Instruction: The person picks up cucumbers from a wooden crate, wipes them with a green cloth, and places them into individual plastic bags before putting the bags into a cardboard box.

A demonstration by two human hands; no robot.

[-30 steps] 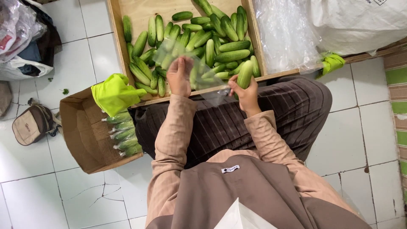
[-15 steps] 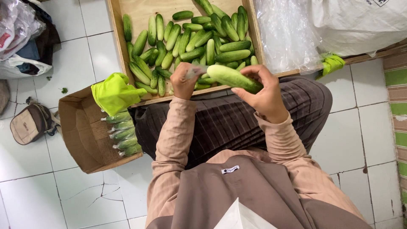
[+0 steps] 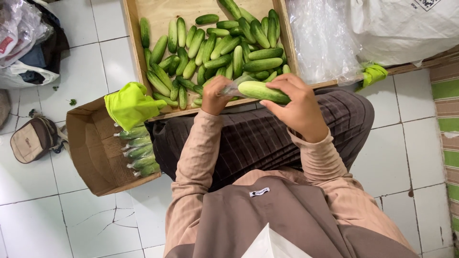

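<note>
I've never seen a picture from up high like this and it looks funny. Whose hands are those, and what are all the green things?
The picture comes from a small camera worn on a person's head, looking straight down. So you see that person's own arms, lap and the tiled floor below.

The green things are cucumbers, a whole pile lying in a shallow wooden tray in front of the knees.

The right hand holds one cucumber sideways. The left hand pinches a thin clear plastic bag at the cucumber's end.

At the left stands an open cardboard box with a few already wrapped cucumbers in it. A bright yellow-green cloth lies draped over its edge.
</note>
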